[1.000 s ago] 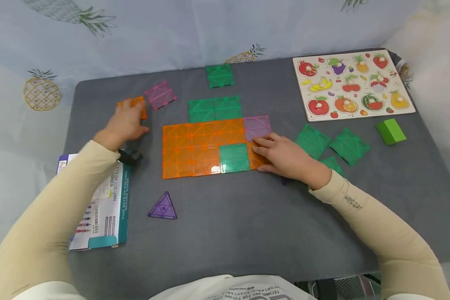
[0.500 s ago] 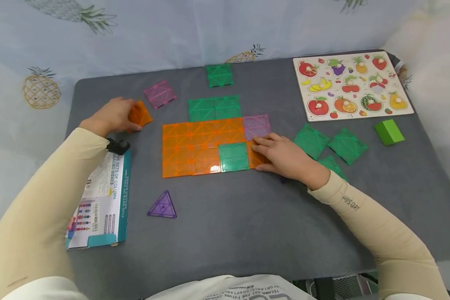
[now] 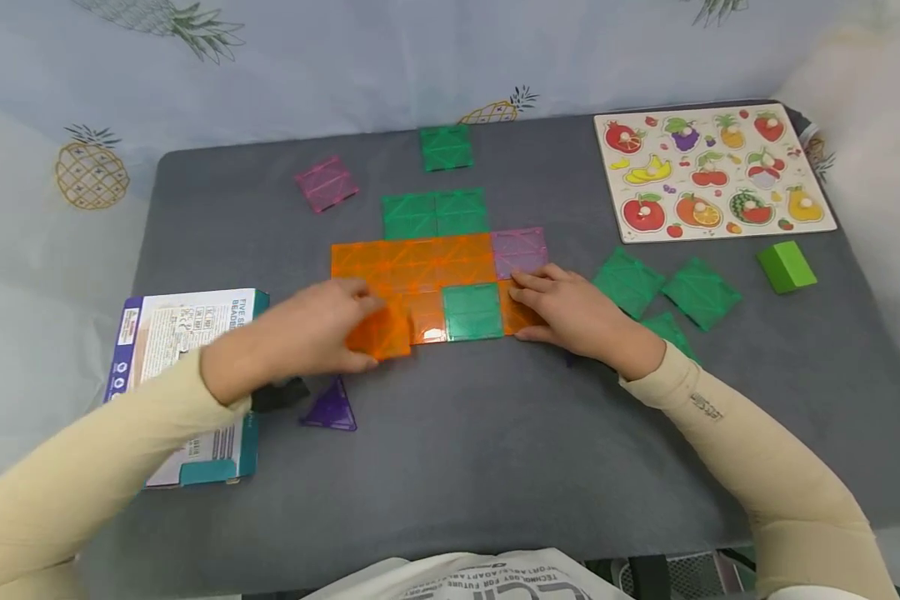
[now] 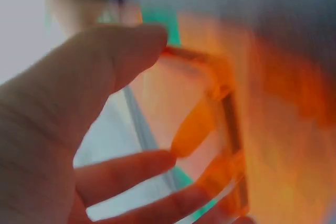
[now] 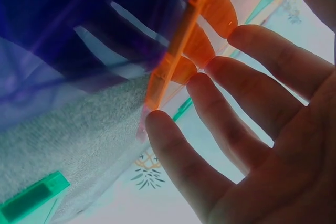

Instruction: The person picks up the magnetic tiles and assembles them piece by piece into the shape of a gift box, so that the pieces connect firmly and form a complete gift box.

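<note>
Near the left fingers [image 3: 357,362], a purple triangle [image 3: 332,409]

Fitted cream sleeves cover both forearms: the left sleeve [image 3: 112,458] at eight o'clock, the right sleeve [image 3: 753,454] at four, with small dark lettering [image 3: 707,406] near its cuff. At six o'clock, a white shirt [image 3: 435,571] carries grey print including "TECHNOLOGY". The left hand [image 3: 311,329] and right hand [image 3: 576,317] are bare.
</note>
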`<state>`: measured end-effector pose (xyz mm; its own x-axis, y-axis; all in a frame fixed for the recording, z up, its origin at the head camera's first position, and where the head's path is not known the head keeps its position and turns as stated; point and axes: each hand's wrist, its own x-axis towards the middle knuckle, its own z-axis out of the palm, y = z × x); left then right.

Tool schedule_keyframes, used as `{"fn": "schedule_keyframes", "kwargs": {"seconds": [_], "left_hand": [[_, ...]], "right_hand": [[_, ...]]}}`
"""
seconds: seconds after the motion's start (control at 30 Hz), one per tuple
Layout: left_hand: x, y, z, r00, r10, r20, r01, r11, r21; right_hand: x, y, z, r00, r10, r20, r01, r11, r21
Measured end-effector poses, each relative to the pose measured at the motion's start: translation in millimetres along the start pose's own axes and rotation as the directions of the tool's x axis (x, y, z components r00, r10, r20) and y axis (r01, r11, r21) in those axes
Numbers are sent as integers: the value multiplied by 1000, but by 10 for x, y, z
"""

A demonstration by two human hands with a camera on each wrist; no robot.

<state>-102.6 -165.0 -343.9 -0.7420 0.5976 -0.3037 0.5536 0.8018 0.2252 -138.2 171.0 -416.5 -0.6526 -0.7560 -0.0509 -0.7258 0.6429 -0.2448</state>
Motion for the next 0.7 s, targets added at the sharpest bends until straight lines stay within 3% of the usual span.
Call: {"fn": "schedule_keyframes", "kwargs": {"seconds": [0.1, 0.2, 0.47, 0.7], "left_hand": [[0, 350, 241, 996, 89, -6, -89, 995, 43], [-25, 521, 450, 995, 103, -13, -101, 991, 84], [-25, 611, 720, 981, 131, -145, -98, 972, 213], [-4, 662, 775, 955, 165, -247, -67, 930, 361]], "right_hand": [[-27, 20, 9, 1000, 8, -10, -8, 1000, 6], [-28, 25, 19, 1000, 2, -13, -2, 1000, 7], [-32, 15, 4, 1000, 10, -3, -10, 1000, 14], [-45, 54, -29, 1000, 16, 9, -16, 1000, 20]]}}
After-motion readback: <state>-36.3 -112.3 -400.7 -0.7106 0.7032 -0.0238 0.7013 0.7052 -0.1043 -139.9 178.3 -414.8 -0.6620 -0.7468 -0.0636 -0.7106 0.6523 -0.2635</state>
